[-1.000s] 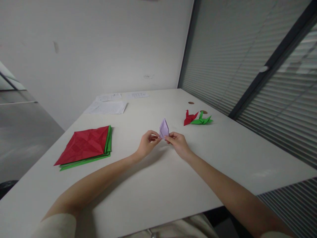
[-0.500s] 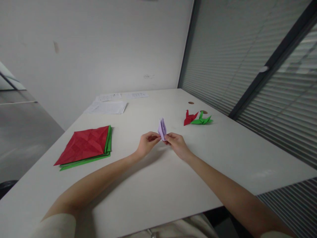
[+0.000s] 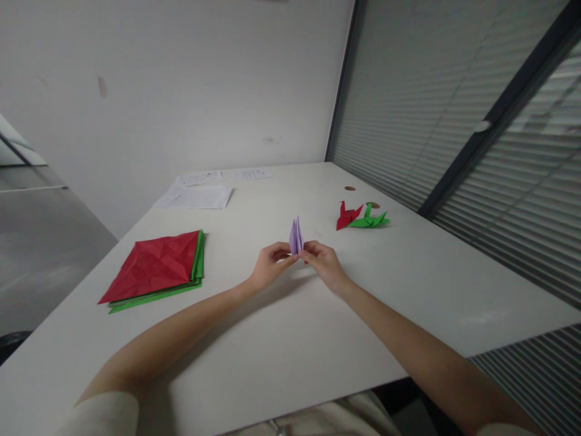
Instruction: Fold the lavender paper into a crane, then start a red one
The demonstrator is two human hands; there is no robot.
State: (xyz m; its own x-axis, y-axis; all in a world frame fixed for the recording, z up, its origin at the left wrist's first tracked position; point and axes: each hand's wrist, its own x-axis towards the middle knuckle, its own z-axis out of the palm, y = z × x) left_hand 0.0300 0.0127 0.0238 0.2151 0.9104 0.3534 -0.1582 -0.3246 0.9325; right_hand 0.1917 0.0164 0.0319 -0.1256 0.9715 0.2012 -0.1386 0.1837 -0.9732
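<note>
A small piece of folded purple origami paper stands upright between my hands, its narrow points upward and its layers slightly apart. My left hand pinches its lower left side, the thumb reaching across to the bottom edge. From the right, my right hand grips the lower right side with thumb and fingers. Both thumbs come close together at the paper's base. The fingers behind the paper are partly hidden. The paper is held a little above the white table.
To the left lies a stack of creased red and green paper sheets. A red paper crane and a green paper crane touch at the right. Printed sheets lie at the back left. Window blinds border the right side.
The purple paper has turned slightly, so its layered edge faces me more directly. My left thumb has moved right to the base of the paper. The cranes and stack stay put.
</note>
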